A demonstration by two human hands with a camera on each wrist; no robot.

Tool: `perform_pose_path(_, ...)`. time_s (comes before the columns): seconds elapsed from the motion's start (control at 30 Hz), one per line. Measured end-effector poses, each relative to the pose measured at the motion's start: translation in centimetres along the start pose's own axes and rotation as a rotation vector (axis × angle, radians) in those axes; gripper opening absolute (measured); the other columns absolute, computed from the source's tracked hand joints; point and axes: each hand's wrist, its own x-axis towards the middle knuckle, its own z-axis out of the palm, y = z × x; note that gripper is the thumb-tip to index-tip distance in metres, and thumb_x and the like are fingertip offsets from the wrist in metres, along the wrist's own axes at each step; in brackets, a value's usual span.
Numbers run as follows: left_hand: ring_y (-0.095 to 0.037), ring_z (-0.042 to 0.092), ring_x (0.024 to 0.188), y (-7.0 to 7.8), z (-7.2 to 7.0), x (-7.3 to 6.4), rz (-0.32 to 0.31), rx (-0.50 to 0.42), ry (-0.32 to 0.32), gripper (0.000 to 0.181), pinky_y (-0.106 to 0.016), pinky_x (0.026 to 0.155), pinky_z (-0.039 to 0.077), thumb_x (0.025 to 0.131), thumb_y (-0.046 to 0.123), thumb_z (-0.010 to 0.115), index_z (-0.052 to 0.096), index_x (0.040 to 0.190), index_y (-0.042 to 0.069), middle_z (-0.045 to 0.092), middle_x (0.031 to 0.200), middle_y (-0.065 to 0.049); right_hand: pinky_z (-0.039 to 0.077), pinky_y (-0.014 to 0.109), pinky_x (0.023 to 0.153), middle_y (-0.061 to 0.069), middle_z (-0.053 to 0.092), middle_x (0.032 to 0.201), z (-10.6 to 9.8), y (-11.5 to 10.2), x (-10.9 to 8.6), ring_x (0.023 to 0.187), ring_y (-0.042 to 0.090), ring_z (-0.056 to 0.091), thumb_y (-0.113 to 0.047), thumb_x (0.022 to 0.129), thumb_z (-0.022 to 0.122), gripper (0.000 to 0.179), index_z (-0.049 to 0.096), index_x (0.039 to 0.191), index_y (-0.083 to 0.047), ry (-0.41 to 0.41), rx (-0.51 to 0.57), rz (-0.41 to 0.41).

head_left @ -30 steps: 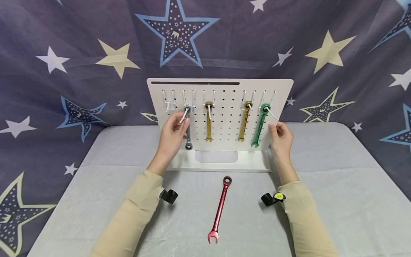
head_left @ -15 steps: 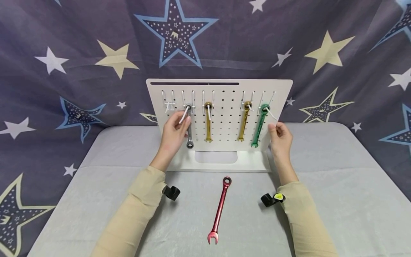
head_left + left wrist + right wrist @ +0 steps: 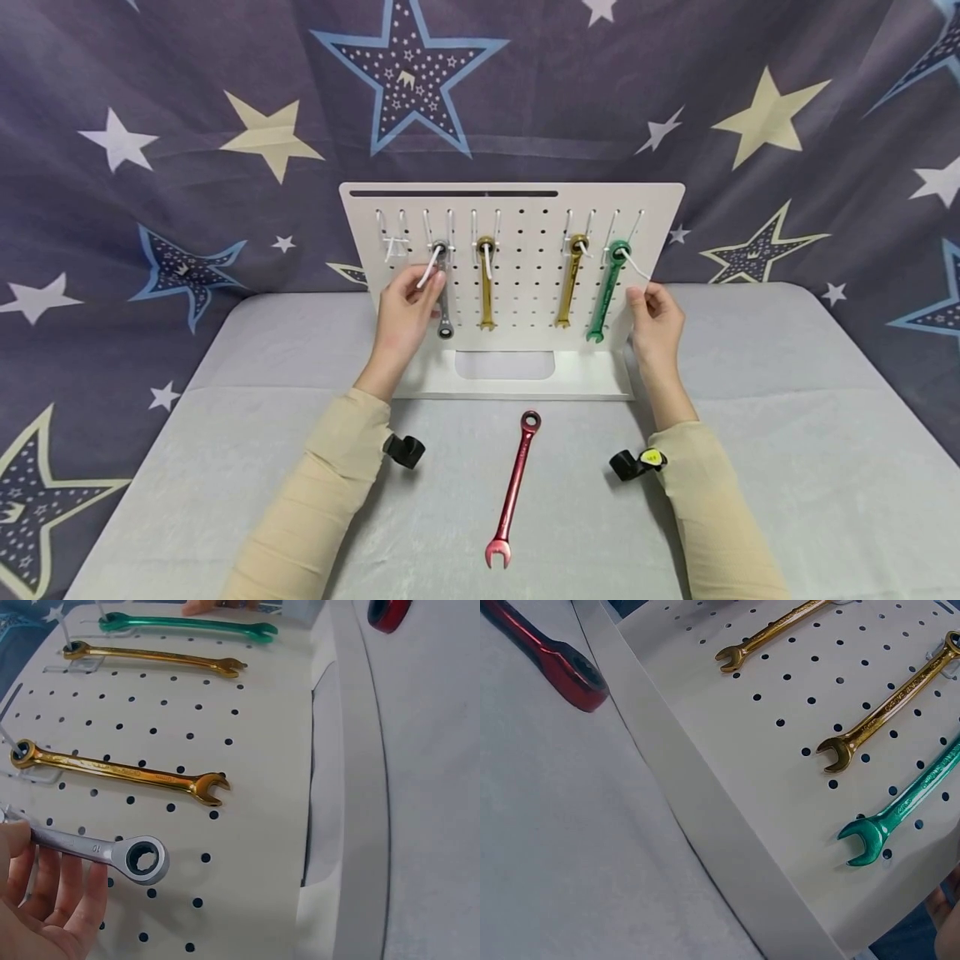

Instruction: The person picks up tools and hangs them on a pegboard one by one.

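My left hand point(image 3: 403, 315) pinches a silver ratchet wrench point(image 3: 71, 843) by its shaft, the ring end hanging down. Its upper end sits at a white hook on the white pegboard point(image 3: 534, 292); in the left wrist view my thumb partly hides that end. With my right hand point(image 3: 657, 325) I grip the pegboard's right edge. Beside that hand hangs a green wrench point(image 3: 606, 292). Two gold wrenches, one nearer the middle point(image 3: 487, 287) and one further right point(image 3: 572, 283), hang from hooks with their open jaws downward.
A red wrench point(image 3: 514, 492) lies on the grey-clothed table point(image 3: 585, 533) in front of the board, ring end toward it. The leftmost hook point(image 3: 393, 247) bears no wrench. White hooks jut forward from the board. A star-patterned curtain point(image 3: 555, 100) hangs behind.
The silver wrench's lower end has swung slightly right and up, with its upper end shifting a little up at the hook. My left hand moved slightly with it; the right hand stayed put.
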Motion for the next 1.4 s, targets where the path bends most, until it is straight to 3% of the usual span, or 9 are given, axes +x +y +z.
perform_pose_path(0.33,-0.007,0.062,0.078,-0.9,-0.1,-0.4,-0.011,-0.017,0.043,0.022,-0.022,0.07,0.055,0.095,0.006,0.067,0.063,0.111,-0.007,0.067,0.1,-0.014,0.042,0.015,0.067,-0.011,0.06,0.074,0.2,-3.1,-1.2,0.071,0.003,0.052,-0.005,0.094,0.065,0.01,0.063,0.089,0.004,-0.023,-0.018,0.013)
perform_pose_path(0.63,-0.007,0.063,0.083,-1.2,-0.5,-1.2,-0.059,-0.008,0.047,0.02,-0.029,0.077,0.057,0.095,0.005,0.066,0.063,0.112,-0.006,0.067,0.109,-0.019,0.043,0.016,0.068,-0.014,0.06,0.075,0.0,-0.1,0.1,0.072,0.003,0.053,-0.01,0.093,0.067,0.01,0.064,0.091,-0.001,-0.007,-0.019,0.024)
perform_pose_path(0.83,-0.015,0.065,0.09,-1.2,-0.7,-2.3,-0.07,-0.019,0.016,0.024,-0.027,0.077,0.056,0.097,0.007,0.064,0.062,0.116,-0.006,0.065,0.113,-0.018,0.044,0.018,0.07,-0.013,0.06,0.077,-0.1,0.4,0.0,0.075,0.006,0.054,-0.018,0.092,0.068,0.012,0.063,0.089,-0.007,0.0,-0.033,0.01)
perform_pose_path(1.03,-0.009,0.063,0.086,-0.8,-0.6,-3.9,-0.046,-0.002,-0.041,0.025,-0.022,0.073,0.053,0.097,0.009,0.064,0.064,0.119,-0.004,0.066,0.111,-0.019,0.044,0.018,0.07,-0.016,0.061,0.078,-0.2,0.4,-0.1,0.075,0.006,0.054,-0.021,0.092,0.068,0.016,0.063,0.091,-0.005,-0.008,-0.036,0.002)
perform_pose_path(1.17,-0.008,0.063,0.085,-0.1,-0.3,-5.0,-0.024,0.018,-0.079,0.025,-0.023,0.073,0.054,0.097,0.011,0.064,0.065,0.119,-0.002,0.067,0.108,-0.018,0.044,0.017,0.07,-0.016,0.061,0.077,-0.2,0.4,0.0,0.075,0.005,0.054,-0.018,0.093,0.067,0.016,0.064,0.094,-0.002,-0.005,-0.04,0.009)
perform_pose_path(1.4,-0.021,0.065,0.092,0.7,0.1,-7.0,-0.016,0.051,-0.195,0.024,-0.029,0.077,0.054,0.097,0.013,0.066,0.068,0.117,0.0,0.068,0.108,-0.013,0.043,0.016,0.067,-0.012,0.061,0.077,-0.1,-0.5,-0.3,0.072,0.004,0.053,-0.008,0.094,0.066,0.013,0.065,0.094,0.004,-0.01,-0.011,0.03)
